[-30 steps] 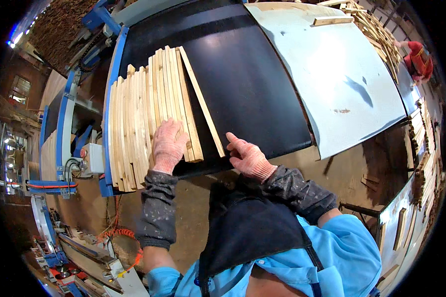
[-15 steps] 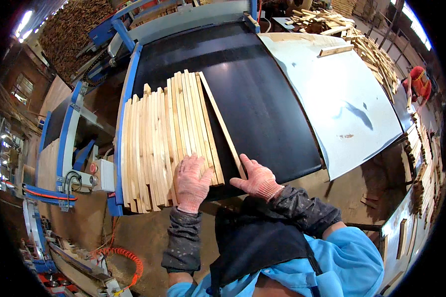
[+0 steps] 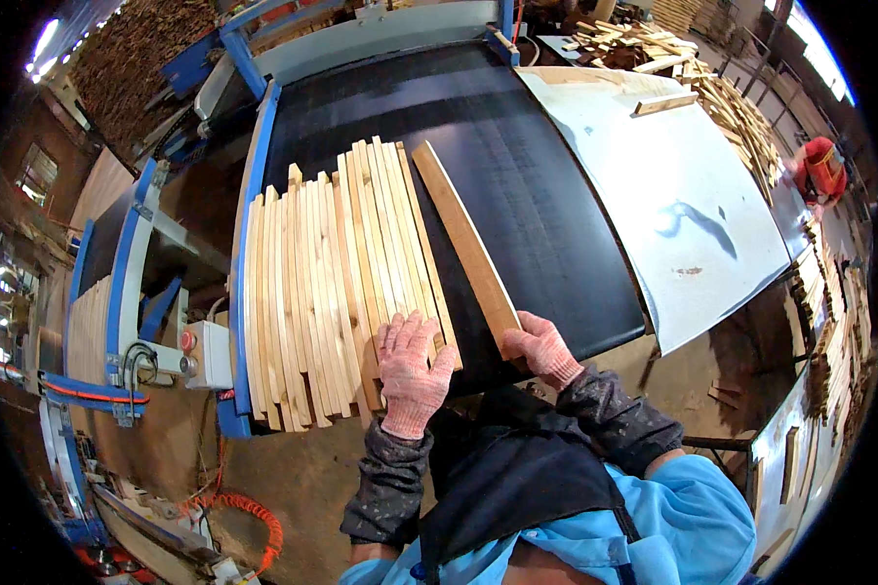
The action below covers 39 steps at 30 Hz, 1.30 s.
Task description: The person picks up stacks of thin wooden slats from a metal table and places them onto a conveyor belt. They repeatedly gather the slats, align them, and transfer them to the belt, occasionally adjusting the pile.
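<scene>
Several pale wooden strips (image 3: 337, 263) stand on edge side by side on a black conveyor belt (image 3: 546, 234). My left hand (image 3: 415, 366), in a pinkish knitted glove, rests flat over the near ends of the right-hand strips, fingers stretched out. To the right, apart from the row, a single wooden strip (image 3: 468, 244) leans over, its broad brown face showing. My right hand (image 3: 546, 346), gloved alike, grips the near end of this strip between thumb and fingers; the fingertips are partly hidden behind it.
A blue frame rail (image 3: 254, 185) borders the belt on the left, with a grey control box (image 3: 208, 356) beside it. On the right lies a shiny metal sheet (image 3: 654, 185) bearing one short wood piece (image 3: 665, 103). Beyond are a wood heap (image 3: 732, 112) and a person in red (image 3: 818, 174).
My right hand has moved right with the single strip, which has tilted and now stands farther from the row. My left hand has shifted right along the strips' near ends.
</scene>
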{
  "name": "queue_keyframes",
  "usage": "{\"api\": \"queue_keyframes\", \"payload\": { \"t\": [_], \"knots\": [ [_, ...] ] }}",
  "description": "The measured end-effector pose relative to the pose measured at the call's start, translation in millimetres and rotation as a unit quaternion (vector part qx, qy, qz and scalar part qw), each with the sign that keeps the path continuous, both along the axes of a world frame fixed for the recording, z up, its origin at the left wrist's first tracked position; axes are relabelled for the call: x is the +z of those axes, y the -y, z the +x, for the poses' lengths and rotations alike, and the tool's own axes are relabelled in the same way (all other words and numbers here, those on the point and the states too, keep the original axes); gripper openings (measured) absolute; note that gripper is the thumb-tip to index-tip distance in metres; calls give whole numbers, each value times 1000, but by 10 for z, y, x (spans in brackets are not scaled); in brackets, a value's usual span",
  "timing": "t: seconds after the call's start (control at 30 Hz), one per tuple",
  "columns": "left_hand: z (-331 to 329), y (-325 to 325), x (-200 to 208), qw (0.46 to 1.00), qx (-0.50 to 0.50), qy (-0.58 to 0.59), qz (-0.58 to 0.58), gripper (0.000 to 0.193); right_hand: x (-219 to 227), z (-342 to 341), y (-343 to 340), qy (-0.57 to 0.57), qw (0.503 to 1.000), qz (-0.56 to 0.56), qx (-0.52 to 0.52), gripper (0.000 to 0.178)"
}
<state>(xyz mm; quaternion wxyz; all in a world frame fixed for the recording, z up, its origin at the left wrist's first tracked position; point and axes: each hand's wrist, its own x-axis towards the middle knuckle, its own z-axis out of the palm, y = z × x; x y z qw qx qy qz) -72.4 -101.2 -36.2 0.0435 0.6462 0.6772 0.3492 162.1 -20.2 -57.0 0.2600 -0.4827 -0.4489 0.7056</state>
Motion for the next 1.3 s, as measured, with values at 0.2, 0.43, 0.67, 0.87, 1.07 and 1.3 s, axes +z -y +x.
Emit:
{"api": "queue_keyframes", "payload": {
  "t": [0.2,0.43,0.67,0.87,1.07,1.3],
  "knots": [
    [83,-214,118,996,-72,3,45,42,-63,290,177,-63,997,-4,-42,26],
    [528,-271,210,944,-163,287,-9,42,-83,803,302,-121,988,-93,-18,31],
    [1250,-581,430,922,-210,319,-59,39,1009,1846,-1955,-33,954,208,-213,28],
    [1929,-737,466,919,-207,314,-117,40,1792,2382,-4120,-92,900,237,-355,36],
    [2153,-545,328,913,-96,338,-208,39,1114,1600,-2765,-164,984,69,-20,67],
    [2271,-444,236,903,-234,284,-221,45,870,1907,-1048,-113,990,-25,79,67]
  ]
}}
